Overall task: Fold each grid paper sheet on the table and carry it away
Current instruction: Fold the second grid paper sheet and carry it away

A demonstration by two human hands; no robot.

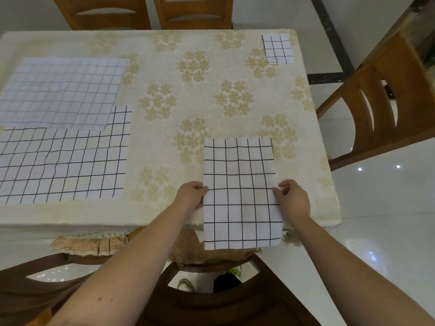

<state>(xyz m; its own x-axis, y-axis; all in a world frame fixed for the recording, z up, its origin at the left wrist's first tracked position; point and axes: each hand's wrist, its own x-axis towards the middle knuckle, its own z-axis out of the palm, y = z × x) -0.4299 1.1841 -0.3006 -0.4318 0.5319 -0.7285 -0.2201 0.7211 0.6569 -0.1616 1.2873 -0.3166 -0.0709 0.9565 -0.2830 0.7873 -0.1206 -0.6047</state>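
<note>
A folded grid paper sheet (pixel 240 194) lies at the table's near right, its lower part hanging past the front edge. My left hand (pixel 190 195) pinches its left edge and my right hand (pixel 293 198) pinches its right edge. Two large unfolded grid sheets lie at the left: one with bold lines (pixel 63 165) near the front, and a fainter one (pixel 63 90) overlapping it behind. A small folded grid sheet (pixel 278 49) sits at the far right corner.
The table (pixel 188 90) wears a cream cloth with a flower pattern. Wooden chairs stand behind (pixel 193 12), at the right (pixel 386 102) and right in front of me (pixel 211 290). Glossy white floor lies to the right.
</note>
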